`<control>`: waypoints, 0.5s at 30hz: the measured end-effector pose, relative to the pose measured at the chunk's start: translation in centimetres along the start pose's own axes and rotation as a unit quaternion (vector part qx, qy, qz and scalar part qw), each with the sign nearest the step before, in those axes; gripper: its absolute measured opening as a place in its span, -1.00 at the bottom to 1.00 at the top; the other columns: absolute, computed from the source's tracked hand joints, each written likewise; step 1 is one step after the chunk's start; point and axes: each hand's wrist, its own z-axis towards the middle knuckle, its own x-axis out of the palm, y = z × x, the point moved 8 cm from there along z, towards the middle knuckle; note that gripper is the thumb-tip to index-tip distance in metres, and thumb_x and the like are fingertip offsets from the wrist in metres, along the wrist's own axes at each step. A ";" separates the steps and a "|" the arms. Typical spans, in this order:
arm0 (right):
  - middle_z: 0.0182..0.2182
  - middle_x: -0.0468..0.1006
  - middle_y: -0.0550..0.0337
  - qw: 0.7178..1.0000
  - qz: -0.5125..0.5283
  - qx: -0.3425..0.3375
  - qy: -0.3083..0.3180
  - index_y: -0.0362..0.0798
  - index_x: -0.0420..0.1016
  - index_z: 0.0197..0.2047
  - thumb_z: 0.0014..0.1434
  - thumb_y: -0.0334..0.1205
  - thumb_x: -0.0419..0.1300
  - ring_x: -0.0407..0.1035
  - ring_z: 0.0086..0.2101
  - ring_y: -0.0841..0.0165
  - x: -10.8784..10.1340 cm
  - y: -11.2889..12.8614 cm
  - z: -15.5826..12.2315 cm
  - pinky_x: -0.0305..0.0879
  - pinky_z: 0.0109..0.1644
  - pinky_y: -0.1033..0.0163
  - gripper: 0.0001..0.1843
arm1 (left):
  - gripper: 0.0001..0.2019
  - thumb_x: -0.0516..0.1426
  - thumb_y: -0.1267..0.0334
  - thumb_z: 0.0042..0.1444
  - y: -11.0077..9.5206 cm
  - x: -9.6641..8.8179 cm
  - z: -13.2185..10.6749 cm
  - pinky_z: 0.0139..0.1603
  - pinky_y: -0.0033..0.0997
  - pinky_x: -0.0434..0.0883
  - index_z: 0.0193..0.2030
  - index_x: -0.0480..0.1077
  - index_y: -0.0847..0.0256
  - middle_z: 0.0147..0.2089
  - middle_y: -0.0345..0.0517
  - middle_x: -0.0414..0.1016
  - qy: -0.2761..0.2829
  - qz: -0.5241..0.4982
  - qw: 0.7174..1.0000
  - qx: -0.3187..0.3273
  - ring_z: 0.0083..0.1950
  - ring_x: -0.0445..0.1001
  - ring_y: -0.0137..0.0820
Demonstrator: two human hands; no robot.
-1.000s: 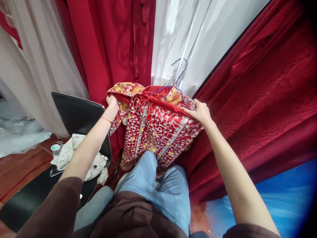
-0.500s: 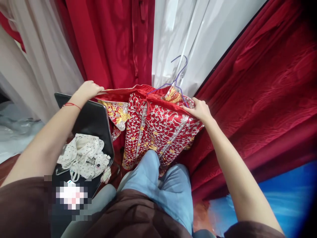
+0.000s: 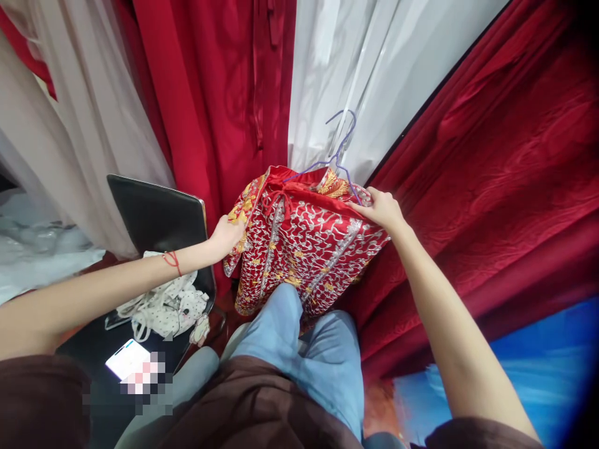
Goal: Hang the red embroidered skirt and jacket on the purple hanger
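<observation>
A red skirt [image 3: 309, 249] with silver and gold embroidery hangs in front of my knees, a red tie knotted near its waistband. My left hand [image 3: 227, 238] is closed on its gold-embroidered left panel, beside the waist. At the right end of the waistband my right hand [image 3: 381, 211] grips the cloth between thumb and fingers. A purple wire hanger [image 3: 337, 153] sits at the waist, its arms reaching into the garment and its hook pointing up. The fingertips of my left hand are partly hidden by cloth.
At the left stands a black chair [image 3: 159, 215] with a white dotted cloth bag [image 3: 171, 305] and a lit phone [image 3: 128, 358] on its seat. Red curtains [image 3: 219, 93] and a white curtain [image 3: 327, 68] hang ahead; another red drape [image 3: 477, 187] is close on the right.
My left hand has come right and down, bringing the outstretched left panel in against the rest of the skirt. My right hand has hardly moved.
</observation>
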 end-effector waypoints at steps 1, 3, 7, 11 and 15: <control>-0.36 0.55 0.00 1.000 -0.001 -0.001 -0.001 0.00 0.42 -0.23 0.08 0.40 0.14 0.40 -0.30 0.08 0.0 0.0 0.0 0.19 -0.28 0.16 -0.42 | -0.79 0.04 0.28 0.21 0.4 0.1 -0.6 -0.17 -0.13 0.36 -0.10 0.43 0.28 -0.49 -0.04 0.53 0.008 0.019 1.000 -0.020 -0.40 0.53 -0.16; -0.36 0.54 -0.01 1.000 -0.005 -0.001 -0.008 0.00 0.42 -0.23 0.08 0.41 0.12 0.40 -0.30 0.07 0.0 0.0 0.1 0.19 -0.28 0.15 -0.40 | -0.73 -0.03 0.40 0.22 1.6 -0.2 -1.8 -0.09 -0.07 0.33 -0.04 0.40 0.39 -0.46 0.07 0.55 0.039 0.076 0.994 -0.062 -0.37 0.55 -0.12; -0.35 0.55 -0.03 1.000 -0.008 -0.004 -0.013 -0.01 0.41 -0.21 0.10 0.40 0.11 0.41 -0.28 0.05 0.2 0.2 0.2 0.20 -0.26 0.13 -0.40 | -0.63 -0.12 0.52 0.23 3.0 -2.1 -2.8 0.06 -0.11 0.29 0.08 0.36 0.44 -0.32 0.18 0.61 0.097 0.159 0.978 -0.098 -0.22 0.60 -0.12; -0.33 0.55 -0.05 1.000 -0.011 -0.002 -0.009 -0.01 0.42 -0.20 0.12 0.38 0.10 0.41 -0.27 0.04 0.3 0.4 0.1 0.21 -0.25 0.12 -0.42 | -0.70 0.01 0.25 0.24 3.7 -3.6 -1.4 -0.10 -0.19 0.37 -0.01 0.45 0.29 -0.14 0.20 0.62 0.130 0.136 0.976 -0.107 -0.09 0.60 -0.06; -0.36 0.55 -0.05 1.000 -0.005 -0.007 -0.008 -0.02 0.44 -0.24 0.14 0.38 0.08 0.41 -0.27 0.04 0.2 0.7 0.1 0.22 -0.24 0.11 -0.41 | -0.63 0.04 0.00 0.19 4.9 -3.0 1.7 -0.15 -0.25 0.39 -0.08 0.50 0.19 -0.03 0.12 0.61 0.144 0.063 0.971 -0.182 0.01 0.57 -0.02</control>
